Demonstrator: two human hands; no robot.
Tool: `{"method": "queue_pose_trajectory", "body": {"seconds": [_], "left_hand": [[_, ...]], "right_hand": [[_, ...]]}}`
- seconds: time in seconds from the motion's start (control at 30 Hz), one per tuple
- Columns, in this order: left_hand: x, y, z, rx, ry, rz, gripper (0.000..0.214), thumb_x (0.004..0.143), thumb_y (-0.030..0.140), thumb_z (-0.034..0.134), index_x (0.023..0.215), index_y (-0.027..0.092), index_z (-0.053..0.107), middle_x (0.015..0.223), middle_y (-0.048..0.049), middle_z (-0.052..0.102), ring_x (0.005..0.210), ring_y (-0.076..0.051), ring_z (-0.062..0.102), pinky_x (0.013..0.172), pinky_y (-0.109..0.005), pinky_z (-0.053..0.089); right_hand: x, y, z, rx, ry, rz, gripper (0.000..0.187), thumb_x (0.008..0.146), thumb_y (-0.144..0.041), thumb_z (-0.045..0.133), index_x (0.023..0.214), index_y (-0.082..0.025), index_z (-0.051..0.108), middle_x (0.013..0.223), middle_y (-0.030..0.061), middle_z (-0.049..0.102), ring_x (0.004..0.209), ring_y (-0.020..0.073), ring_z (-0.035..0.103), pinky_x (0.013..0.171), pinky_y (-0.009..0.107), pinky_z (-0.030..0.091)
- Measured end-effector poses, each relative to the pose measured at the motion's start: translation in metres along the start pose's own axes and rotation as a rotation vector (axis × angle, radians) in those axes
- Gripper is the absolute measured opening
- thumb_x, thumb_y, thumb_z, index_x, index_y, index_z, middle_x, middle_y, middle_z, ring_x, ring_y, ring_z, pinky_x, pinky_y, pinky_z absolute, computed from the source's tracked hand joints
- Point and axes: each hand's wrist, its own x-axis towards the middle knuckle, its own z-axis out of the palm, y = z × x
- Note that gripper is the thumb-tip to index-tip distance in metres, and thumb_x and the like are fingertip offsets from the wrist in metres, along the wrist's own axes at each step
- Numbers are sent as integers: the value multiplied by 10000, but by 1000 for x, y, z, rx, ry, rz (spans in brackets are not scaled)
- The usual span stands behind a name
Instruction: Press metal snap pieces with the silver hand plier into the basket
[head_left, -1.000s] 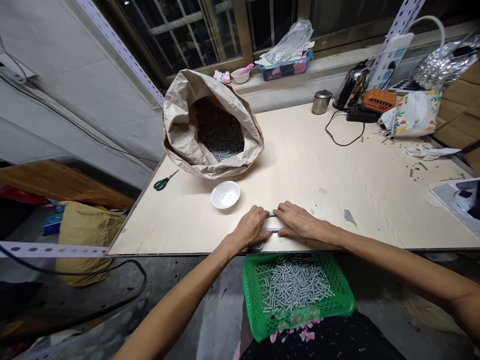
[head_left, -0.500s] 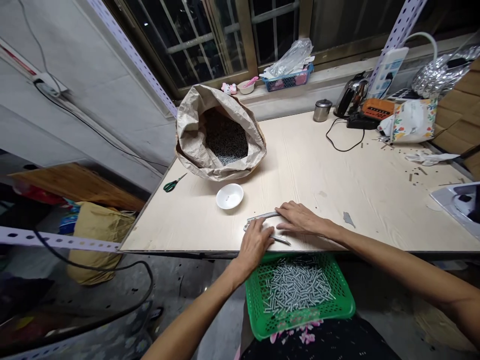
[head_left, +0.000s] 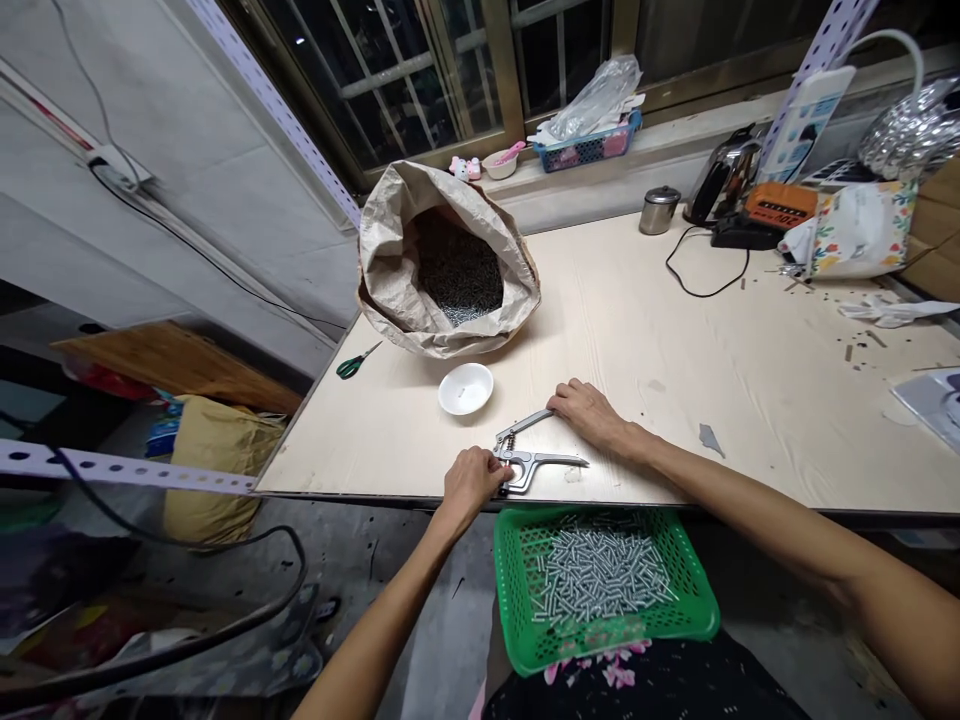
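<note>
On the table near its front edge lies a pair of silver spring-loaded hand pliers [head_left: 541, 459], its two handles spread apart and pointing right. My left hand [head_left: 471, 487] is closed at the head of the pliers, fingertips pinched against it. Whether a small piece is also between those fingertips is hidden. My right hand [head_left: 589, 412] has its fingers closed on the end of the upper handle. Below the table edge, a green plastic basket [head_left: 517, 640] rests on my lap, holding many small silver metal pins or screws [head_left: 600, 570].
A white bowl [head_left: 466, 389] with something tiny in it stands behind the pliers. Farther back is a large open paper-lined sack [head_left: 390, 300] of dark metal pieces. Green-handled scissors [head_left: 351, 367] lie left. A lidded metal cup [head_left: 660, 211] and an orange device [head_left: 780, 205] stand back right.
My left hand has moved left from over the pliers to their head, uncovering the lower handle and spring. My right hand stays by the upper handle. The view has shifted slightly.
</note>
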Motion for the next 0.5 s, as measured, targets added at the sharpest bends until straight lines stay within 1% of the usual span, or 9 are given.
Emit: {"method": "queue_pose_trajectory", "body": {"seconds": [0.03,0.1,0.17,0.23,0.3,0.4,0.43,0.47,0.5], "left_hand": [[2,3,-2,42,-17,-4,204,783,354,592,700,180,661,729,-60,676,760,-200,616,599,-265,362],[2,9,-6,179,14,28,174,798,295,573,728,168,669,787,-84,684,812,-221,620,627,-278,379],[-5,14,-10,334,109,111,187,836,226,526,760,148,677,865,-119,676,889,-248,603,673,-307,402],[-20,17,-10,430,210,211,227,876,190,472,798,138,679,892,-135,657,920,-262,581,707,-335,418],[-41,17,-6,432,239,307,240,899,201,459,805,149,673,868,-121,642,885,-253,572,708,-343,429],[-68,15,4,325,157,501,169,886,253,532,808,187,667,862,-72,638,832,-217,567,688,-319,440],[-71,13,4,288,152,549,136,876,270,556,843,200,668,880,-59,639,831,-208,566,686,-309,442],[-70,11,2,264,178,567,127,875,282,564,888,210,668,900,-53,640,838,-202,564,688,-303,443],[-63,9,-4,256,236,545,144,884,290,551,926,214,666,918,-53,638,850,-201,561,697,-300,444]], "right_hand": [[3,1,1,-5,0,-12,228,933,-138,427,923,-214,641,908,62,592,850,217,441,663,330,302],[8,2,3,-11,6,-33,226,933,-149,426,901,-219,639,899,62,591,841,216,437,655,328,299],[11,3,3,-4,13,-39,234,937,-157,416,891,-221,637,890,63,588,827,214,433,645,325,297],[12,4,2,4,15,-39,241,939,-154,407,898,-219,635,892,66,584,823,213,431,636,322,294],[12,4,1,4,13,-36,241,937,-146,407,901,-216,634,897,69,581,828,215,429,633,320,291],[11,3,2,2,22,-27,231,929,-133,420,891,-215,632,890,69,578,830,217,425,635,318,288],[11,3,3,4,27,-24,226,926,-129,426,887,-215,631,886,68,577,829,217,423,636,318,286],[11,3,4,9,31,-22,219,923,-126,432,887,-214,630,883,67,576,828,216,421,635,317,283],[10,2,5,15,35,-21,213,920,-121,439,892,-212,628,883,66,576,828,215,420,634,316,281]]}}
